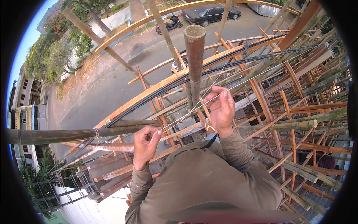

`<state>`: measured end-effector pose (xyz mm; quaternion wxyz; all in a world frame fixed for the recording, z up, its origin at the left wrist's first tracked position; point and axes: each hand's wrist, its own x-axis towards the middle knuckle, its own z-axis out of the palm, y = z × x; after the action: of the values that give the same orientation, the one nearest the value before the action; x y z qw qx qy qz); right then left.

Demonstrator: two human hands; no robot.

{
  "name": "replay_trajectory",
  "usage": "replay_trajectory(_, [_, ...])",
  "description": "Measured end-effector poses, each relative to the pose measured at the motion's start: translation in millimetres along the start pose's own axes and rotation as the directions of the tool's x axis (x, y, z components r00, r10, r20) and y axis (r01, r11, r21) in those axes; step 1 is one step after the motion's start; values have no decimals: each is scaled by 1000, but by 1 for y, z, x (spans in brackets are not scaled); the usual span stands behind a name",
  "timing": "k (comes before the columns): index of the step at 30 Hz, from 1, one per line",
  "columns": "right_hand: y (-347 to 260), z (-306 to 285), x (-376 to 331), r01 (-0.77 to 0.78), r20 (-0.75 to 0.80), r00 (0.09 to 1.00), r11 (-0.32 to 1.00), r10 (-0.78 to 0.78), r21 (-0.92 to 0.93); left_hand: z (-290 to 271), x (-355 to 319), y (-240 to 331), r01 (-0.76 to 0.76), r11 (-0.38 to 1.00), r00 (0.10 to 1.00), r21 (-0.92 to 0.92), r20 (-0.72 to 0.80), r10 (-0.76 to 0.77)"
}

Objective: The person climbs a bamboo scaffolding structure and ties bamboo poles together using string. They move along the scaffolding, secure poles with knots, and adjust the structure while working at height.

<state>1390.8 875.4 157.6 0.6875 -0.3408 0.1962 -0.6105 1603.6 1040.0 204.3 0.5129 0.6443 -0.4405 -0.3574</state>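
A thin pale strand, wire or string, runs between my two hands. My left hand is closed and pinches its lower end between thumb and fingers. My right hand is higher and to the right, fingers curled, with the strand passing at its thumb and fingertips. From there one length stretches far off to the upper right; another, shorter length sticks up past the fingers. Just beyond my hands stands an upright bamboo pole, its cut top facing me. I cannot tell whether the strand touches the pole.
A thick horizontal bamboo pole comes in from the left. Black cables run along a curved-looking timber beam. Dense timber and bamboo scaffolding fills the right side. Far below lies a street with a dark car and a motorbike.
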Motion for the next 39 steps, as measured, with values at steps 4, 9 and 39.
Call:
replay_trajectory(4, [9, 8, -17, -6, 35, 999, 997, 9, -74, -43, -48, -11, 36, 994, 993, 108, -113, -24])
replay_trajectory(9, [14, 14, -18, -60, 48, 996, 984, 69, -169, -91, -97, -13, 125, 957, 974, 260, -216, -69])
replay_trajectory(39, [146, 139, -46, -385, 448, 309, 541, 839, -748, -323, -99, -146, 280, 843, 587, 460, -777, 229])
